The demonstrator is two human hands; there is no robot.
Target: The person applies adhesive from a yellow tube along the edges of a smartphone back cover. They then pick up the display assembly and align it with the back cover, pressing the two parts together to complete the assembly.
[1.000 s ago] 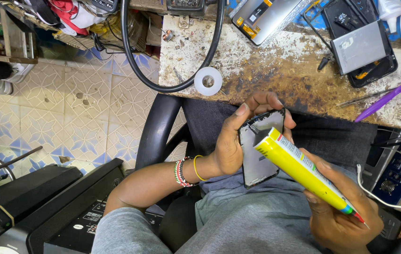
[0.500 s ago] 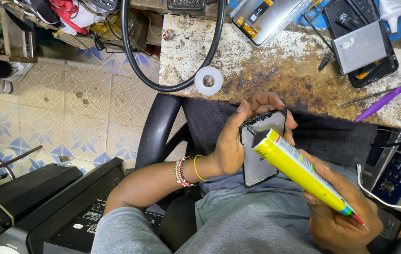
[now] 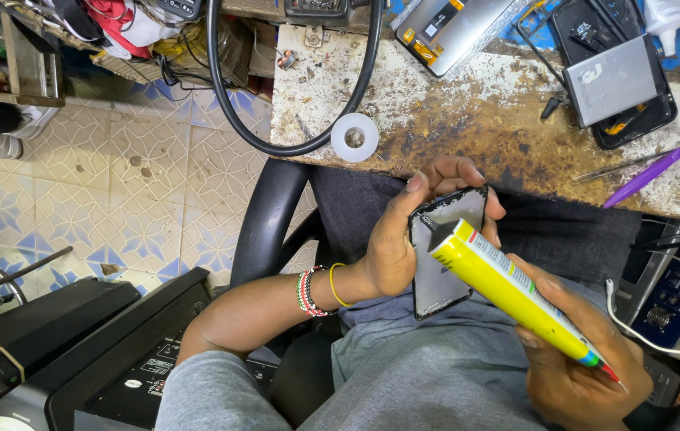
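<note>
The phone frame, a thin dark shell with a pale inner face, was held upright over the person's lap, just in front of the bench edge. The left hand had it in a closed grip, thumb along the left edge and fingers wrapped over the top and right edges. The right hand was closed around the lower end of a yellow glue tube, whose dark nozzle touched the frame near its upper left corner.

The frame looked light, stiff and thin, likely easy to flex or crack if squeezed across its face, so holding it by the edges (as the left hand did) seemed the safest way. The tube looked soft-walled and would give under pressure; it was best pinched near its tail, leaving the tip free to steer.

Compared with half a second before, the nozzle sat much the same against the upper part of the frame, and both hands kept their holds; a second before, the tip had been slightly lower.

On the bench lay a white tape ring, an opened phone and a purple tool.
</note>
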